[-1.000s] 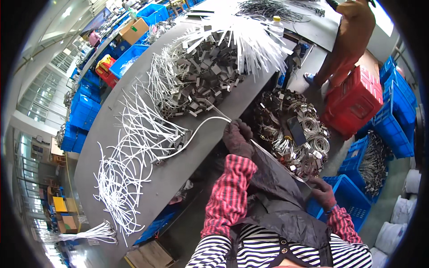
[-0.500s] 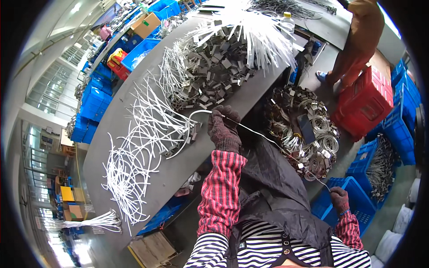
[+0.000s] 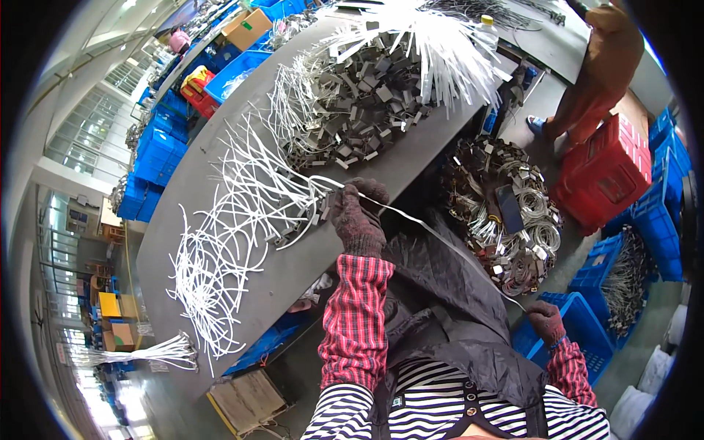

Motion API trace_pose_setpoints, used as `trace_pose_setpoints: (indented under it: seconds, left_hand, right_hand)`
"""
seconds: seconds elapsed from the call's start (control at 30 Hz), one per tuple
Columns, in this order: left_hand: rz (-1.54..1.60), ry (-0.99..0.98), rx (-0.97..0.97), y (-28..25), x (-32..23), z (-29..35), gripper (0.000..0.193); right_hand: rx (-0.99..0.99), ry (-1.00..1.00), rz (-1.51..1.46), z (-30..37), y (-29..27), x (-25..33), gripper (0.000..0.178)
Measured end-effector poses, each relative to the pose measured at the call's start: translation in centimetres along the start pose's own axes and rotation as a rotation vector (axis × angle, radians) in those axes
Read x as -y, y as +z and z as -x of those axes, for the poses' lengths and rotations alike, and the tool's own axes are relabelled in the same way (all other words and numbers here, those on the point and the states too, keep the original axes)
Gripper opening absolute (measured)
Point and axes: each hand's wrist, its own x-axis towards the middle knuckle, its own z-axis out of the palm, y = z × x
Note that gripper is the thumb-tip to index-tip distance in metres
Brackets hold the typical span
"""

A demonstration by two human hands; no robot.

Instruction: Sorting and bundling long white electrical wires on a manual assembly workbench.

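Note:
My left hand, in a dark knit glove, is closed on a white cable just over the near edge of the grey table. Out to the right, my gloved right hand pinches the same cable near its far end. Between the two hands the cable runs across my dark apron, sagging slightly. Beside my left hand lie small grey metal blocks with white cables fanned out leftward. Beyond them is a heap of grey metal blocks. My fingertips are partly hidden.
Loose white cables and a tied bundle lie at the table's left end. Bright white strips spread over the heap. To the right are coiled cables with a phone, a red crate, blue crates, and another person standing.
My left hand has shifted slightly left. My right hand has come a little left and up, and the cable between them hangs slacker than before.

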Motion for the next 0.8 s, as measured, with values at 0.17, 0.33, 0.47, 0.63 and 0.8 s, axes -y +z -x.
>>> trace_pose_setpoints:
  seconds: [0.17,0.33,0.47,0.63,0.8]
  left_hand:
    - [-0.254,-0.117,0.226,0.9,1.6,4.7,0.025]
    - [-0.369,-0.157,0.235,-2.7,5.3,9.3,0.017]
    - [-0.260,-0.183,0.220,-2.9,-1.1,4.8,0.015]
    - [-0.242,-0.159,0.149,-3.9,-3.4,4.4,0.015]
    - [-0.390,-0.098,0.094,-4.9,-3.6,3.1,0.018]
  right_hand:
    - [0.059,-0.045,-0.169,-6.7,5.0,8.3,0.020]
    - [0.061,-0.356,-0.312,-14.1,13.3,21.1,0.023]
    - [0.329,-0.419,-0.265,-17.1,14.3,22.6,0.039]
    - [0.434,-0.227,-0.271,-17.0,15.4,26.2,0.059]
    - [0.383,-0.367,-0.286,-18.7,21.3,30.6,0.055]
